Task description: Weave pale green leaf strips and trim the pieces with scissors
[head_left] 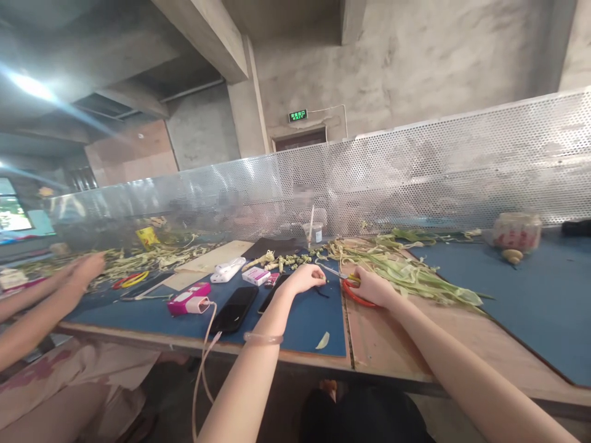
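My right hand point(375, 289) is wrapped around a pair of scissors point(362, 300) with red and yellow handles. Their metal blades point left, toward my other hand. My left hand point(305, 278) is closed in a pinch just above the blue table mat, and whatever sits between its fingertips is too small to make out. Behind it lie several short, knobbly pale-green and tan plant pieces point(284, 263). Beyond my right hand spreads a heap of long green leaf strips point(410, 277). One loose pale leaf piece point(323, 340) rests near the table's front edge.
Left of my left forearm are a black phone point(235, 309), a magenta box point(187, 299), a charging cable point(202, 369) and a white power strip point(228, 269). A co-worker's hands point(87, 271) are at far left. A perforated metal screen point(392, 178) borders the back; a jar point(516, 231) stands right.
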Demonstrator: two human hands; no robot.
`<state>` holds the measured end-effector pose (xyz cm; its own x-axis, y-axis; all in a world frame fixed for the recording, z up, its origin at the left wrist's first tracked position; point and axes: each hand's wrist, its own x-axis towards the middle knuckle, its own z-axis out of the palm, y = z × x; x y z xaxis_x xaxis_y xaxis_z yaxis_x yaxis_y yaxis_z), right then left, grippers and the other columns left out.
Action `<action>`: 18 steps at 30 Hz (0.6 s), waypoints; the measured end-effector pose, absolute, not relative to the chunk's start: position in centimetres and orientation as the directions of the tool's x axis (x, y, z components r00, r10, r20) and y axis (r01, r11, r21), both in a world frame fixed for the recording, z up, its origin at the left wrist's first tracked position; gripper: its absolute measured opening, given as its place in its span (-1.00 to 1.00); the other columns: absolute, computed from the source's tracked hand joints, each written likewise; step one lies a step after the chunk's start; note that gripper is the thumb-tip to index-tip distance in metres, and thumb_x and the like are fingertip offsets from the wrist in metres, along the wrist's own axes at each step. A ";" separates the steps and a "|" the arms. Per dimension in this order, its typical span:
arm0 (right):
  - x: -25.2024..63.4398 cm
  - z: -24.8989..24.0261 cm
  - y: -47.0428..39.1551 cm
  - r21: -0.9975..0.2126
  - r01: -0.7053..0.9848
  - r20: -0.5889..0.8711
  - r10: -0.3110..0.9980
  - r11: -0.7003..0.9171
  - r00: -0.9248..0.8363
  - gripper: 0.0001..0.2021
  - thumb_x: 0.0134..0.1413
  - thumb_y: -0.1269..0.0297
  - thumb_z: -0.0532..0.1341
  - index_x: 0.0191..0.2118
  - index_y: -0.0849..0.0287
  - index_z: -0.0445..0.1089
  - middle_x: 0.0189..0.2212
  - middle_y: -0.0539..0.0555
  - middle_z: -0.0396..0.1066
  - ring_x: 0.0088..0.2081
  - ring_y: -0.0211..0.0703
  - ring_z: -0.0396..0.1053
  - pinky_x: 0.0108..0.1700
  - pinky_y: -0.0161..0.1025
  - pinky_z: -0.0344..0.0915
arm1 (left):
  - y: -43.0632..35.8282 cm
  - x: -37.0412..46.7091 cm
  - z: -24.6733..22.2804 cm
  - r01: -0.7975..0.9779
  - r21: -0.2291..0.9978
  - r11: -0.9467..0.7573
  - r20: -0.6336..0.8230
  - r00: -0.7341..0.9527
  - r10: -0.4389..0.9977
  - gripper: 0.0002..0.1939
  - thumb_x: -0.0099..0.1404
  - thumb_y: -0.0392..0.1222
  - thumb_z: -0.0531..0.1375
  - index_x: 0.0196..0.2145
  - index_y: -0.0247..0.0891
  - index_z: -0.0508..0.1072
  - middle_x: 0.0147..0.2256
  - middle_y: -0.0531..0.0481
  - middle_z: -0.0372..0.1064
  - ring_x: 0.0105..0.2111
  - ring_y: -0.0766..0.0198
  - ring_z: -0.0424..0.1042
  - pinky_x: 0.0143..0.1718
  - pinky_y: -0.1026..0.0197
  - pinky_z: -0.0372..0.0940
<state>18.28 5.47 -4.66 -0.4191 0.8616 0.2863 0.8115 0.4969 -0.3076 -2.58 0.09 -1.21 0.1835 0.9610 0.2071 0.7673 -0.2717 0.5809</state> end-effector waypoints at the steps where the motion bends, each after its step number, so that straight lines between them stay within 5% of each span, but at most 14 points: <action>1: 18.3 -4.6 5.4 -0.321 0.806 0.286 0.862 0.497 -0.418 -0.58 -0.10 -0.09 0.08 -0.23 0.15 0.20 -0.34 0.12 0.40 -0.36 -0.08 0.36 -0.46 -0.30 0.09 | 0.1 -2.6 -1.2 0.764 0.584 -0.275 0.213 0.183 0.960 -0.80 0.02 -0.15 0.18 -0.38 -0.32 0.44 -0.39 -0.07 0.44 -0.39 0.25 0.40 -0.31 0.25 0.23; 8: 18.3 -4.2 4.4 -0.411 0.768 0.400 0.855 0.490 -0.331 -0.49 0.02 -0.15 -0.09 -0.10 0.19 0.11 -0.23 0.19 0.36 -0.24 -0.03 0.35 -0.37 -0.27 0.12 | 0.8 -2.9 -1.3 0.597 0.723 -0.346 0.366 0.093 0.926 -0.76 0.02 -0.18 0.21 -0.33 -0.32 0.40 -0.40 -0.08 0.42 -0.41 0.27 0.40 -0.33 0.23 0.25; 12: 18.4 -3.7 3.7 -0.349 0.734 0.525 0.770 0.583 -0.363 -0.50 0.05 -0.11 -0.10 -0.07 0.21 0.10 -0.14 0.23 0.30 -0.11 -0.03 0.28 -0.29 -0.28 0.12 | 0.9 -3.1 -0.9 0.453 0.804 -0.385 0.445 -0.030 0.895 -0.76 -0.02 -0.18 0.25 -0.37 -0.33 0.37 -0.40 -0.09 0.42 -0.39 0.26 0.40 -0.34 0.23 0.26; 18: 18.3 -3.6 3.6 -0.250 0.759 0.495 0.753 0.601 -0.433 -0.57 0.09 -0.07 -0.12 -0.12 0.19 0.12 -0.21 0.17 0.32 -0.30 -0.09 0.34 -0.40 -0.29 0.07 | 1.0 -3.6 -0.6 0.370 0.826 -0.425 0.499 -0.130 0.857 -0.72 -0.02 -0.12 0.25 -0.34 -0.32 0.41 -0.36 -0.11 0.44 -0.34 0.25 0.39 -0.27 0.20 0.24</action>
